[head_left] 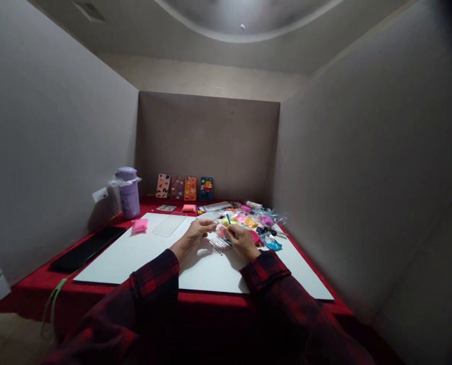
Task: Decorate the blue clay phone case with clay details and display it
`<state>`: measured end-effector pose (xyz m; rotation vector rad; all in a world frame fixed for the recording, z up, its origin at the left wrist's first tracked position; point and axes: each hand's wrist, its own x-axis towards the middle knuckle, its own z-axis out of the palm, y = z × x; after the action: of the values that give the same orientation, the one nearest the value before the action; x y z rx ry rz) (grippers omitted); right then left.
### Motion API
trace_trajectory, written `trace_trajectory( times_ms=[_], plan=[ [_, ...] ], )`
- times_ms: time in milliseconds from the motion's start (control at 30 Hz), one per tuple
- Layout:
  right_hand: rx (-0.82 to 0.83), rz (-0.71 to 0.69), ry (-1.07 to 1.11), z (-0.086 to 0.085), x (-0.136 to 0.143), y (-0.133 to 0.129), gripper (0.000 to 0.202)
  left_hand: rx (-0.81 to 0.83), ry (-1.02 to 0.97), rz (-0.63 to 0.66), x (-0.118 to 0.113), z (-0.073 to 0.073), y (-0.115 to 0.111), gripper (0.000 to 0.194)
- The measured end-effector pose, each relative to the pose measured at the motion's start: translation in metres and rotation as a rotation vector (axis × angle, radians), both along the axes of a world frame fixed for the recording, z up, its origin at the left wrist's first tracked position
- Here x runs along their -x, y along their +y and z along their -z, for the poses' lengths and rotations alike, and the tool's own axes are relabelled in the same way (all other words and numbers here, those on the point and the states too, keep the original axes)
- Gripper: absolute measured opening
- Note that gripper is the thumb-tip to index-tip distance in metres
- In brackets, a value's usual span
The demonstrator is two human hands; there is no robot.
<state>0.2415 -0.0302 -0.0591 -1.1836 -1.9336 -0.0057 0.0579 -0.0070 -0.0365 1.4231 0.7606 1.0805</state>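
Note:
Above the white board (130,258), my left hand (196,234) pinches the edge of a small pale pink piece (221,231), perhaps clay or a little packet; its kind is too small to make out. Close beside it, my right hand (244,242) is closed around a thin blue stick-like tool (228,219), whose upper end sticks up past the fingers. The tool's lower part is hidden by the hand. Under the hands lies a patch of small coloured dots (220,245), like beads or stick-on gems. A clear phone case (170,225) rests flat to the left.
Several coloured packets (250,222) crowd the board's back right, with a blue packet (272,242) nearest. A pink packet (139,226), black phone-like slab (89,248) and purple bottle (129,195) are at left. Decorated phone cases (190,188) lean at the back; grey partitions enclose the table.

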Motion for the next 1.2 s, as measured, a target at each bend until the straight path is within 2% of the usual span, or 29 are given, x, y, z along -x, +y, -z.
trace_trajectory(
  times_ms=[133,367,533,600,733,833,967,1200],
  plan=[
    [0.018,0.007,-0.022,0.001,0.0,-0.001,0.029,0.006,0.003,-0.018,0.002,-0.002,-0.002,0.02],
    [0.06,0.061,-0.05,0.0,-0.001,-0.002,0.026,0.059,0.038,0.057,0.001,-0.009,-0.005,0.015],
    [0.085,0.063,-0.093,0.001,-0.001,-0.001,0.025,0.058,0.049,-0.01,0.008,-0.007,-0.002,0.01],
    [0.095,0.054,-0.115,0.002,-0.001,-0.001,0.024,0.051,0.037,-0.01,0.011,-0.006,-0.003,0.02],
    [0.11,0.036,-0.15,0.003,0.0,-0.003,0.024,0.046,0.041,0.089,0.009,-0.004,-0.008,0.04],
    [0.116,0.032,-0.162,0.003,0.0,-0.003,0.024,0.021,0.073,0.132,0.002,0.0,-0.011,0.028],
    [0.118,0.027,-0.165,0.001,0.001,-0.004,0.026,-0.039,0.116,0.127,-0.003,0.003,-0.009,0.016],
    [0.112,0.033,-0.151,-0.002,0.002,-0.006,0.029,-0.106,0.133,0.089,0.001,0.004,0.0,0.012]
  ],
)
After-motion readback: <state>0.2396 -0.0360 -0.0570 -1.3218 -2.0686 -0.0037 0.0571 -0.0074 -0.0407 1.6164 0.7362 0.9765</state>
